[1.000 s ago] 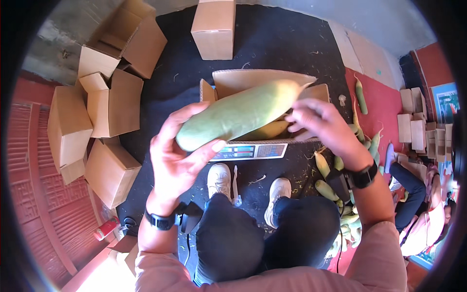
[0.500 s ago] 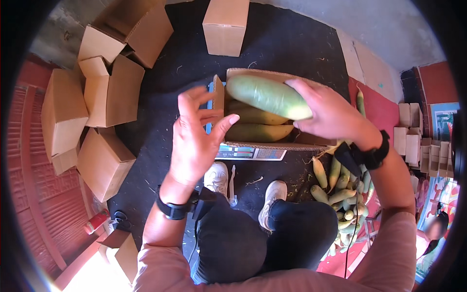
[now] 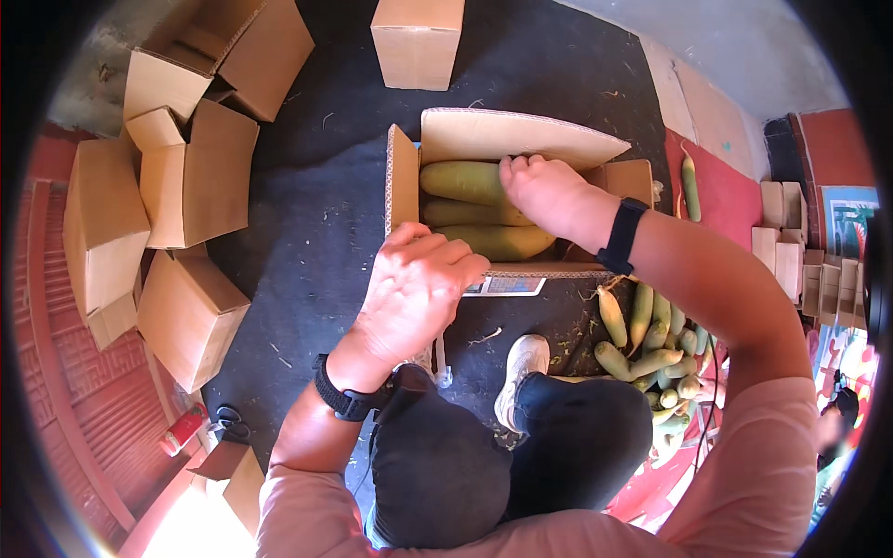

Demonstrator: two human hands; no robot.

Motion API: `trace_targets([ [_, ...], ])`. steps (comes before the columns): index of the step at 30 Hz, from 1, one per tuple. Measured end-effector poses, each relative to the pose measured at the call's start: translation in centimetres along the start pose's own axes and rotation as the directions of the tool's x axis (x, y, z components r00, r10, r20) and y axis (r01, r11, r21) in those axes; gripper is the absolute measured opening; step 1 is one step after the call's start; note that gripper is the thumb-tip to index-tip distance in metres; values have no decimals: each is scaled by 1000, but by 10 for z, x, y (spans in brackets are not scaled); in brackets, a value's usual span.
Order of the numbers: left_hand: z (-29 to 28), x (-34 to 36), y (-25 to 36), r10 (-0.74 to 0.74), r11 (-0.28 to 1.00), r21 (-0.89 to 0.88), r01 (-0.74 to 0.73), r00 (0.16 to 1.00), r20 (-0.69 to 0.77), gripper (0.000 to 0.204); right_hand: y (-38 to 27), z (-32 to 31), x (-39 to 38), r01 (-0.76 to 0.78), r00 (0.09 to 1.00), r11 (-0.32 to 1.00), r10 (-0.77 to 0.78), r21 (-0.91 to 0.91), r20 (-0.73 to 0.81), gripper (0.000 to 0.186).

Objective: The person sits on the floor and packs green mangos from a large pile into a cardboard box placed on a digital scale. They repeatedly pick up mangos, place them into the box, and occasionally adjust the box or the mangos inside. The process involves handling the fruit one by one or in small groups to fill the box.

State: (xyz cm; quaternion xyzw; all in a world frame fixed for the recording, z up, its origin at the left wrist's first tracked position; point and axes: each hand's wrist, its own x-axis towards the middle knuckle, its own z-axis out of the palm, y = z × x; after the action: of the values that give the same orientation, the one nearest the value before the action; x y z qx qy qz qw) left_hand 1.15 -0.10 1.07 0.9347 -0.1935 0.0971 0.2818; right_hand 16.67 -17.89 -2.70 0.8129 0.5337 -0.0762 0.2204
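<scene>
Pressed by the curled right hand [image 3: 544,191], a green gourd [image 3: 462,181] is held against the open carton's [image 3: 402,177] far wall, left hand [image 3: 416,288] spread on the near rim.

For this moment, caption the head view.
Right hand presses a green gourd into an open cardboard box; left hand hovers nearby.

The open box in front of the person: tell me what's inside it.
The open box holds at least three long green gourds, the right hand resting on them. Anything beneath them or under the hand is hidden.
</scene>
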Motion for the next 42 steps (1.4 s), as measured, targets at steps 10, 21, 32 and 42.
trace_targets([
  [10, 2, 2, 0, -31, 999, -24, 31, 999, -30, 14, 18, 15, 5, 108, 976, 992, -118, -61, -181, 45],
  [21, 2, 3, 4, 31, 999, 34, -30, 999, -23, 15, 14, -3, -3, 34, 996, 998, -30, -47, 87, 62],
  [32, -69, -76, 23, -259, 961, 12, 276, 918, -301, 23, 50, -21, -198, -144, 694, 675, 590, 724, -412, 35],
  [42, -92, -132, 84, -387, 922, -61, 382, 904, -180, 8, -153, 165, -400, -634, 614, 223, 727, 741, 307, 27],
])
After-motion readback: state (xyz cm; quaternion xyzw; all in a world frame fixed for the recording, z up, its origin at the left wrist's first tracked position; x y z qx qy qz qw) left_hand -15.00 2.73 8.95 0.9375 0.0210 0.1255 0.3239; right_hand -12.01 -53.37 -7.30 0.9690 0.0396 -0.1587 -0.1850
